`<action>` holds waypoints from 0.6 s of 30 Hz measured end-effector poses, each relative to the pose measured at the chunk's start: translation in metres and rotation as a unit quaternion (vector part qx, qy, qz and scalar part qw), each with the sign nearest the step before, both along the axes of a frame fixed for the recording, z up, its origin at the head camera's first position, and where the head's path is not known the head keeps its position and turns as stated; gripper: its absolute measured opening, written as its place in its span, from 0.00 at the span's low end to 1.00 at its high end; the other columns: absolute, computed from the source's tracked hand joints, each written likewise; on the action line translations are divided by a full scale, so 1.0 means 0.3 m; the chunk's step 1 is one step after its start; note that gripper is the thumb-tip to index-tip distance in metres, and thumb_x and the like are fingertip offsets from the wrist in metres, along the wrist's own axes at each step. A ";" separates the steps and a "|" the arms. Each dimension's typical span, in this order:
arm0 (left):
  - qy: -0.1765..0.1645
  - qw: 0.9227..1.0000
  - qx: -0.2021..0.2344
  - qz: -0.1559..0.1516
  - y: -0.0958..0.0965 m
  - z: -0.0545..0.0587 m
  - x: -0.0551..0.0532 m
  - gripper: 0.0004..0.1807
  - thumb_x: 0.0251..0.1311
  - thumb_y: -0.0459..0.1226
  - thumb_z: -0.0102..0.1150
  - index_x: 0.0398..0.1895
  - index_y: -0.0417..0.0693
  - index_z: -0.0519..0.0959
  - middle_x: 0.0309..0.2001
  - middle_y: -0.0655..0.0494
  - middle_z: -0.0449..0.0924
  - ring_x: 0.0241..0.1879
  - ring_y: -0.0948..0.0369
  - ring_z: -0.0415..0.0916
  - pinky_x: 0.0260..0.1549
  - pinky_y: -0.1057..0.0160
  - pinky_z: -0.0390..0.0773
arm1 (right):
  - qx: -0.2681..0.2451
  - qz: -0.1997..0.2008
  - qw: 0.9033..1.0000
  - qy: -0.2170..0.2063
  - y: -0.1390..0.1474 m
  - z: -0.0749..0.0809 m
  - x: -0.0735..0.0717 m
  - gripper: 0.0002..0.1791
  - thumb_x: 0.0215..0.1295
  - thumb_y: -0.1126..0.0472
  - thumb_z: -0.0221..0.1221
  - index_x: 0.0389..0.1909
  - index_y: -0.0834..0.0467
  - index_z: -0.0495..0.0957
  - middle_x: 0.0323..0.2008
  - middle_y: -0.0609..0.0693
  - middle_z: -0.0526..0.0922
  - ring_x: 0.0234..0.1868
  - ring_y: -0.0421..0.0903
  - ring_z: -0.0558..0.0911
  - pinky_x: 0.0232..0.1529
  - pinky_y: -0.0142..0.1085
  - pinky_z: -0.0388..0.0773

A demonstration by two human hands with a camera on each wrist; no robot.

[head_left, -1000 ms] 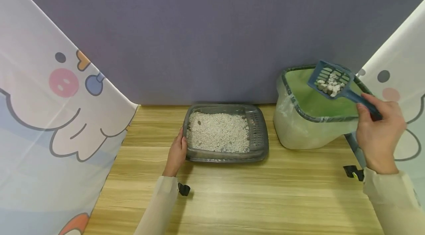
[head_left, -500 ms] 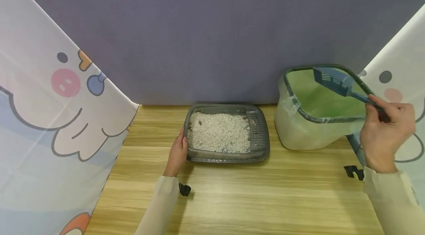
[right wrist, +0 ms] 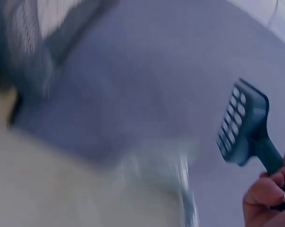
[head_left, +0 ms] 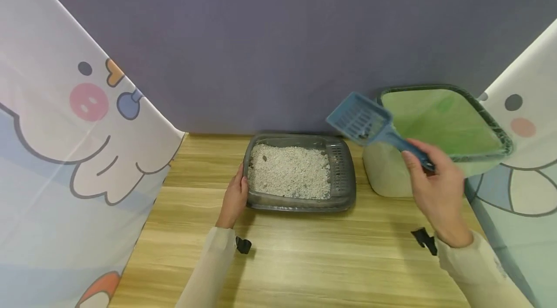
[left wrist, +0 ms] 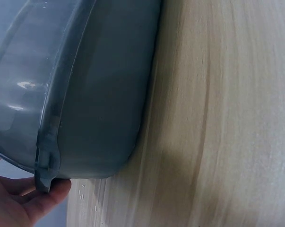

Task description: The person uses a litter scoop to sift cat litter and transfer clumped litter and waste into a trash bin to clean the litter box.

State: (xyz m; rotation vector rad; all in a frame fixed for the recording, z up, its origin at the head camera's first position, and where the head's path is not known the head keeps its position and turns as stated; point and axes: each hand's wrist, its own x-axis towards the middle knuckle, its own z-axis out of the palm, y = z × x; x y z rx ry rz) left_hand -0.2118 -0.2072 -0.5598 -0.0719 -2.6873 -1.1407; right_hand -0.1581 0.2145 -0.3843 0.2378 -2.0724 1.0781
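Note:
A blue slotted litter scoop is held by its handle in my right hand, in the air left of the lined bin. Its slotted head carries no clumps that I can make out. On the wooden surface stands a dark grey litter box with pale litter and a few dark bits in it. My left hand grips the box's left rim; in the left wrist view the thumb and fingers pinch the rim's corner. The right wrist view is blurred, but the scoop shows at its right.
The bin has a green inside and a clear bag over its rim. A plain grey-purple wall rises behind the box. Cartoon-printed sheets flank both sides. Wooden surface lies in front of the box.
The scoop held clumps over the bin, then tipped and dropped them out of sight. My right hand has since swung it left, out beyond the bin's rim. The left hand stays on the box.

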 end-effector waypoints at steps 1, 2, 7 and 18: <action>0.000 1.000 0.001 0.000 0.000 0.002 0.000 0.27 0.74 0.41 0.36 0.73 0.45 0.55 0.61 0.33 0.66 0.57 0.38 0.66 0.53 0.40 0.66 | 0.022 0.025 0.999 -0.019 -0.032 -0.018 -0.002 0.16 0.60 0.68 0.63 0.50 0.62 0.81 0.31 0.43 0.79 0.17 0.32 0.67 0.19 0.21 0.62; 0.001 1.000 -0.002 0.000 0.000 0.002 -0.001 0.27 0.74 0.41 0.36 0.73 0.45 0.55 0.61 0.33 0.66 0.56 0.38 0.66 0.52 0.40 0.66 | 0.044 0.048 0.997 -0.037 -0.063 -0.039 -0.007 0.16 0.60 0.69 0.63 0.50 0.61 0.81 0.32 0.45 0.80 0.17 0.33 0.67 0.19 0.23 0.62; -0.001 1.000 -0.004 0.000 0.001 0.002 -0.004 0.27 0.74 0.42 0.35 0.73 0.45 0.55 0.63 0.34 0.65 0.59 0.39 0.65 0.55 0.42 0.65 | 0.115 0.145 0.969 -0.166 -0.205 -0.176 -0.057 0.15 0.62 0.65 0.61 0.51 0.61 0.79 0.36 0.52 0.80 0.20 0.40 0.70 0.22 0.33 0.67; 0.014 1.000 -0.009 0.003 0.007 0.006 -0.008 0.27 0.73 0.39 0.37 0.72 0.41 0.56 0.60 0.33 0.68 0.56 0.39 0.67 0.53 0.42 0.67 | 0.165 0.211 0.890 -0.370 -0.400 -0.354 -0.167 0.18 0.68 0.61 0.56 0.57 0.62 0.75 0.51 0.57 0.77 0.26 0.42 0.74 0.31 0.40 0.70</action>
